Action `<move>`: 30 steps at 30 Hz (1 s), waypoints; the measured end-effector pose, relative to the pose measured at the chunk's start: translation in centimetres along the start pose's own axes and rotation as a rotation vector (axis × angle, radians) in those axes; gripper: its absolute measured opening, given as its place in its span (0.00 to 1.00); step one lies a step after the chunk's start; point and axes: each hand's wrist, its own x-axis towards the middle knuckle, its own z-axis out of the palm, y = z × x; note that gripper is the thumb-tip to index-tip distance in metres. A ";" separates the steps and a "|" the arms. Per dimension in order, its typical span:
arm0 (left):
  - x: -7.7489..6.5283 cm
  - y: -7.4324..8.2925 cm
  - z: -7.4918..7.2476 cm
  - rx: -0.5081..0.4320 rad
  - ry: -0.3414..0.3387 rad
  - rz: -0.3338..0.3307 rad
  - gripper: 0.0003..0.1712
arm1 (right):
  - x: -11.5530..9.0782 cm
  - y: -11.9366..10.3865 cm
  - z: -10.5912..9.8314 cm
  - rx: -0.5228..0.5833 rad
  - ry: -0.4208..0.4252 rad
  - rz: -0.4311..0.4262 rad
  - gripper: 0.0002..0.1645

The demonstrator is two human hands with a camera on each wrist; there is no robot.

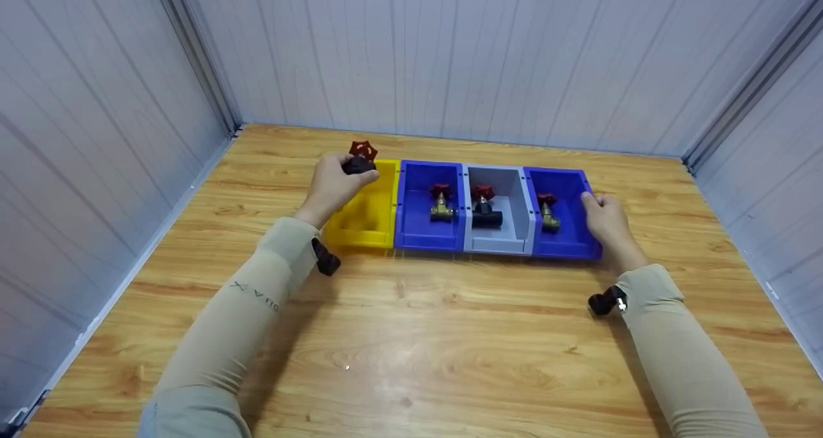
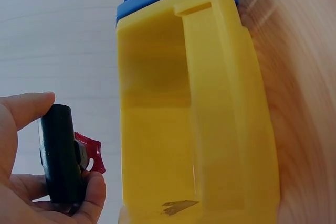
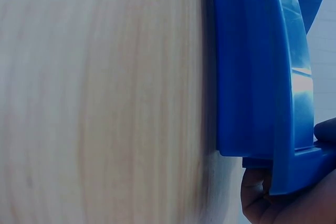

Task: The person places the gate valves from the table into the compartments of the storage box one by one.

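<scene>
My left hand (image 1: 337,184) pinches a black valve (image 2: 59,153) with a red star-shaped handwheel (image 1: 364,150), held above the yellow bin (image 2: 157,150). In the left wrist view, thumb and fingers press on opposite ends of its black body. At the far right of the joined row, my right hand (image 1: 606,222) grips the side wall of the right blue bin (image 1: 566,181), thumb over the rim. A brass valve (image 1: 549,218) with a red handwheel lies in that bin. Another brass valve (image 1: 442,210) lies in the left blue bin (image 1: 418,181), and a black valve (image 1: 488,217) in the grey bin (image 1: 514,232).
The four-bin row stands on a wood-grain table (image 1: 411,335), towards its back. Pale panel walls (image 1: 424,52) enclose the table at the back and both sides. A tiny white speck (image 1: 347,367) lies near the front.
</scene>
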 end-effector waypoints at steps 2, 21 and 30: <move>-0.1 -0.1 0.2 -0.004 -0.007 -0.001 0.36 | 0.0 0.0 0.0 0.004 -0.014 0.014 0.25; -0.1 -0.6 1.9 0.036 -0.041 -0.068 0.40 | 0.1 0.0 -0.1 0.022 -0.027 0.048 0.23; 0.0 -0.2 2.7 0.017 -0.045 -0.099 0.41 | -0.1 -0.1 -0.1 0.032 -0.023 0.044 0.23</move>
